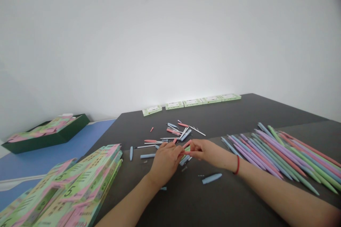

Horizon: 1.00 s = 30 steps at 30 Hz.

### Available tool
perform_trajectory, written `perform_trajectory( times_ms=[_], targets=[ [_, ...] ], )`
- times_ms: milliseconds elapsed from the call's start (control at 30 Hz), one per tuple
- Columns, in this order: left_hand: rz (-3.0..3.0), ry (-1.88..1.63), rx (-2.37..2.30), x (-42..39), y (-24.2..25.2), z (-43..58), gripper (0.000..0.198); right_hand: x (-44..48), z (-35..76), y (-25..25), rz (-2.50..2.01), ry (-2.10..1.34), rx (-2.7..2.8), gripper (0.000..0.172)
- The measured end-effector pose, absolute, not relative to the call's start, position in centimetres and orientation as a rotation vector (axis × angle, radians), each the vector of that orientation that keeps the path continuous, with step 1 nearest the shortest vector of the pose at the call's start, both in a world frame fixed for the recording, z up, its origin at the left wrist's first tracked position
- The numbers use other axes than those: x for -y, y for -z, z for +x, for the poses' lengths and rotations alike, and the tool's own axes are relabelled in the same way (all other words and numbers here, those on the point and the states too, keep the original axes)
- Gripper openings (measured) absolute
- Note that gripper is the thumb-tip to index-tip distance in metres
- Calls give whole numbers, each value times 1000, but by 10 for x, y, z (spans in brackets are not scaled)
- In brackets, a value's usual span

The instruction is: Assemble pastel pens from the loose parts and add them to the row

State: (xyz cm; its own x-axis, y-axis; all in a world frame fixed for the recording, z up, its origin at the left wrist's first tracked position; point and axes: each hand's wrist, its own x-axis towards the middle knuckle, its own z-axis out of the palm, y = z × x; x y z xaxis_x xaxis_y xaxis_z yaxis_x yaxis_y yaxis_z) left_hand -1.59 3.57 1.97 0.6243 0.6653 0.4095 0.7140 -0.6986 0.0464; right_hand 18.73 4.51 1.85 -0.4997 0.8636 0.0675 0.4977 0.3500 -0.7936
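Note:
My left hand (165, 159) and my right hand (206, 152) meet over the dark table (186, 198), fingers pinched together on a small pink pen part (187, 144) held between them. A red band circles my right wrist. Loose pen parts (176, 133) in pink, blue and white lie scattered just beyond my hands. A blue pen cap (211, 178) lies below my right wrist.
A row of pastel pens (279, 152) covers the table's right side. Stacks of green-pink flat cards (77, 188) sit at the lower left. Small green boxes (191, 102) line the far edge. A dark green tray (45, 133) rests on a blue surface at the left.

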Motion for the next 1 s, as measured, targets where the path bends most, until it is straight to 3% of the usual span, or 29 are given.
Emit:
perform_trajectory(
  times_ms=[133, 233, 433, 567, 733, 900, 1000],
  targets=[
    [-2722, 632, 1143, -35, -22, -16, 14, -46, 187, -17, -1166, -1157, 2124, 39],
    [-2709, 650, 1155, -34, -24, -15, 15, -46, 186, -17, -1171, -1181, 2084, 30],
    [-2712, 659, 1147, -34, -23, -15, 17, -46, 185, -17, -1182, -1225, 2072, 36],
    [-2701, 670, 1157, -35, -23, -15, 16, -45, 185, -17, -1179, -1182, 2043, 28],
    [-2708, 677, 1134, -34, -25, -16, 13, -47, 187, -16, -1152, -1286, 2072, 39],
    [-2704, 679, 1113, -33, -28, -14, 11, -45, 186, -18, -1127, -1280, 2048, 23],
    [-2704, 679, 1085, -31, -29, -14, 11, -41, 182, -20, -1131, -1333, 2038, 35]
  ],
)
